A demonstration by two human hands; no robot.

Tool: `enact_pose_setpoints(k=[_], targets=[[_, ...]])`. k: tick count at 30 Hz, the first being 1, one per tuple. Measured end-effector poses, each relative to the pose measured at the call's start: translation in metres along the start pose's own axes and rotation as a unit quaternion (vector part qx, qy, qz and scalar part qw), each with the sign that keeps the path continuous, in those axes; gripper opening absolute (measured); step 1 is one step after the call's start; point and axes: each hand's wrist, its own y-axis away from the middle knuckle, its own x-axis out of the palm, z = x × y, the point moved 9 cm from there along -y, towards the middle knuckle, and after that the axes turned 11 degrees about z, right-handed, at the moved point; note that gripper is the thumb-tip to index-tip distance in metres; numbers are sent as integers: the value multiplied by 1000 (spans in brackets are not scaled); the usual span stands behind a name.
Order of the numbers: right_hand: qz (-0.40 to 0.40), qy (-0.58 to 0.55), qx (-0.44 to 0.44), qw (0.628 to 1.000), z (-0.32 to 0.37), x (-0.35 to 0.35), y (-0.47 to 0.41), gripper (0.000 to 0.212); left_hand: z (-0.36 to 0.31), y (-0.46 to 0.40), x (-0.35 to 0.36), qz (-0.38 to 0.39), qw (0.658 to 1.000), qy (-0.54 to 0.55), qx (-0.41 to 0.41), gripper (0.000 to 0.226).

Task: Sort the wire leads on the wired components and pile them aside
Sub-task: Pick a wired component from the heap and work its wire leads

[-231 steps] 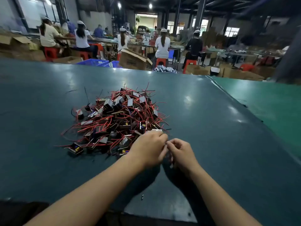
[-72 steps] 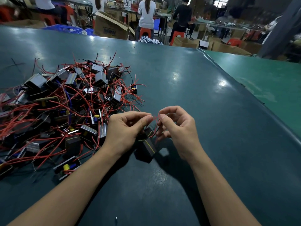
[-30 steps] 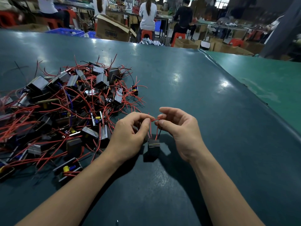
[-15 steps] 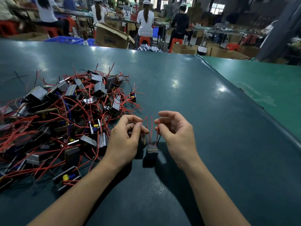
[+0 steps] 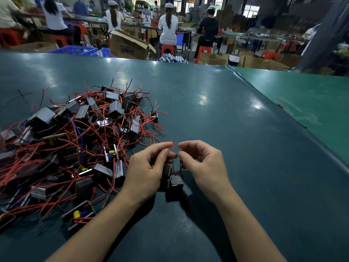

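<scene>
Separating the leads (image 5: 172, 146) on one component (image 5: 176, 183) at lower centre of the frame.

I have my left hand (image 5: 146, 172) and right hand (image 5: 204, 166) each pinching red wire ends just above the component, which hangs or stands under them over the worktop (image 5: 236, 129); I can't tell if it touches. Holding the wires up and apart lets its weight keep them straight, I judge. Unsorted, the pile (image 5: 75, 140) sits to the left, near my left grip.
</scene>
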Motion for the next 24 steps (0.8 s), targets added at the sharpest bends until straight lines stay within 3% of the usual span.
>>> enact_pose_setpoints(k=[10, 15, 20, 24], targets=[[-5, -2, -7, 1000, 2, 0, 1, 16, 1, -1, 9, 69, 996, 45, -40, 21], [-4, 12, -13, 1000, 3, 1, 1, 21, 2, -1, 7, 59, 997, -14, -39, 11], [-6, 25, -16, 1000, 4, -5, 0, 18, 4, -2, 2, 12, 997, 65, -48, 6], [6, 3, -24, 1000, 4, 0, -1, 19, -2, 1, 6, 21, 999, 37, -28, 12]])
